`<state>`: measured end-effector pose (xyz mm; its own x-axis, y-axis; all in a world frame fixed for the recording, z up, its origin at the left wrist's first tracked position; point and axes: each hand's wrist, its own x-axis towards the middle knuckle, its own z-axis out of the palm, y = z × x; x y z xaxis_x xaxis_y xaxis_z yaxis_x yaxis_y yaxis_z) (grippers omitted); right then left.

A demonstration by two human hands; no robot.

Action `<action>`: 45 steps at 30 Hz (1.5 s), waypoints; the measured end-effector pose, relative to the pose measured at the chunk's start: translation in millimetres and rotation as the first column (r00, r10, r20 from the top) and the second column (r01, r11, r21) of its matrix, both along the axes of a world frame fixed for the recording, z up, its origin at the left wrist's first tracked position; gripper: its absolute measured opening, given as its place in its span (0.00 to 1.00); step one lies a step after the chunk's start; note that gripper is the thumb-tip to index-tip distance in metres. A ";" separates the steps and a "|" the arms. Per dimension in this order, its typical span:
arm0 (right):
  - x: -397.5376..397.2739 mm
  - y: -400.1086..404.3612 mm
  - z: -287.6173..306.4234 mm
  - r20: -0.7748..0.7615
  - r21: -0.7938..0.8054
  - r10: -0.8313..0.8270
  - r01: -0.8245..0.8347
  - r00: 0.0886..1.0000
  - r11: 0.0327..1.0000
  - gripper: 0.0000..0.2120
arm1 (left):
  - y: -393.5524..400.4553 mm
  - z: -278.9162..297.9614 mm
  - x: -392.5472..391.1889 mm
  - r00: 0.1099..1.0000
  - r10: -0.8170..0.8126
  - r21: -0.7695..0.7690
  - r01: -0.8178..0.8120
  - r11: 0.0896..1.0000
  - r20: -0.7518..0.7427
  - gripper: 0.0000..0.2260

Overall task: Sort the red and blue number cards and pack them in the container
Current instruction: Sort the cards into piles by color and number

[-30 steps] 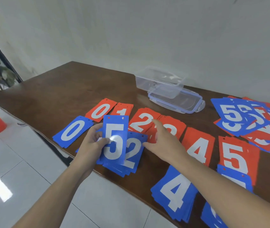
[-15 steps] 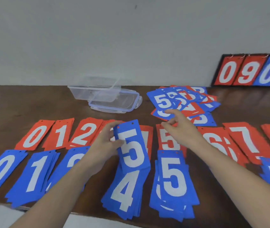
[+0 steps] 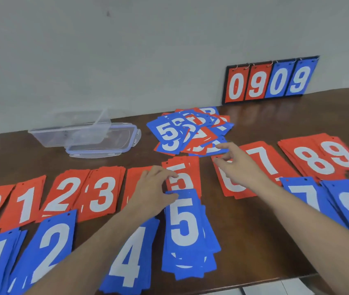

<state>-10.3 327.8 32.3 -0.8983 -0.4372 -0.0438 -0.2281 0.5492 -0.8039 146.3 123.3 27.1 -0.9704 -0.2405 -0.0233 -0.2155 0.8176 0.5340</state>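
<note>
Sorting is well advanced; packing has not begun. On the wooden table (image 3: 254,262) a far row of red stacks runs 0 to 9 and a near row of blue stacks lies along the front edge, some hidden under the forearms or cut off by the frame. An unsorted heap of mixed cards (image 3: 190,133) remains toward the back edge, mid-table. The clear container (image 3: 63,135) stands empty near the back-left, resting partly on its lid (image 3: 114,143).

The left hand (image 3: 150,192) rests at the top of the blue 5 stack (image 3: 187,235), thumb and forefinger on the top card's far edge; whether they pinch it or merely steady it cannot be told. The right hand (image 3: 239,165) reaches toward the heap, fingers spread and loosely extended, holding nothing.

Room is tight: stacks lie close together and the blue row overhangs or sits close to the front edge, so a careless sweep of a forearm could, in my judgement, push cards off. Bare wood lies to the left of the container. A flip scoreboard (image 3: 270,81) leans against the wall.
</note>
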 end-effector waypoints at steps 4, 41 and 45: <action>-2.9 7.4 3.8 -0.004 0.048 -0.015 0.015 1.000 0.999 0.13 | -7.5 1.5 -12.2 0.999 0.028 -0.040 -0.029 0.999 -0.026 0.16; -194.6 -68.3 -14.3 -0.300 0.266 0.251 -0.172 0.920 0.949 0.19 | -98.5 -36.4 -169.3 0.967 0.222 0.088 -0.212 0.973 -0.123 0.29; -205.3 -84.9 -14.1 -0.250 0.412 0.363 -0.241 0.897 0.879 0.29 | -102.7 -42.2 -170.5 0.979 0.182 0.006 -0.182 0.983 -0.089 0.29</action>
